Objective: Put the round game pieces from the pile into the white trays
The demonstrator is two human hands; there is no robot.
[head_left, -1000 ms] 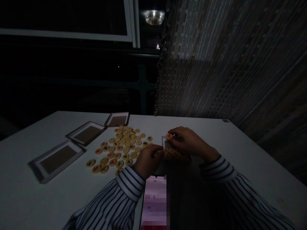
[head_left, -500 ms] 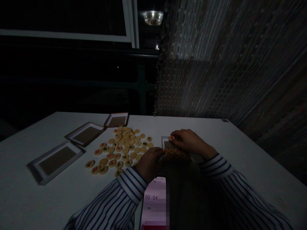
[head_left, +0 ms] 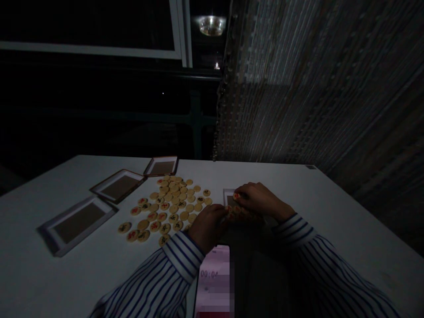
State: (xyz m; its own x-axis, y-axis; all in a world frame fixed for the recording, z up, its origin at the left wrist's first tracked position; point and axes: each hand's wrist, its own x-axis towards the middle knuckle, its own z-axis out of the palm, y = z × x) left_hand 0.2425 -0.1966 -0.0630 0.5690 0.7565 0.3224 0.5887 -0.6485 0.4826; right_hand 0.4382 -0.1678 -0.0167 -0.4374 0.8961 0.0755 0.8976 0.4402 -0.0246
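Note:
My right hand (head_left: 260, 197) is closed, pinching a Chinese chess piece (head_left: 236, 196) with a red character over a shallow open box (head_left: 228, 191). Inside the near part of this box lie several red-marked pieces (head_left: 237, 210), partly in shadow and behind my fingers. At the box's near left side, my left hand (head_left: 208, 223) is curled with its fingertips against the edge; the thumb side is dark. Left of it spreads a loose heap of round wooden pieces (head_left: 174, 207), some blank side up, others showing red or black characters.
Three more shallow boxes or lids stand at the left: a near one (head_left: 107, 207), a middle one (head_left: 99, 187) and a far one (head_left: 175, 165). A lit phone (head_left: 212, 260) lies before my left hand on the white table (head_left: 285, 172). A bead curtain (head_left: 281, 110) hangs behind.
My right hand has lowered slightly toward the box with the red-marked piece, now closer to the pieces inside. My left hand stays in place.

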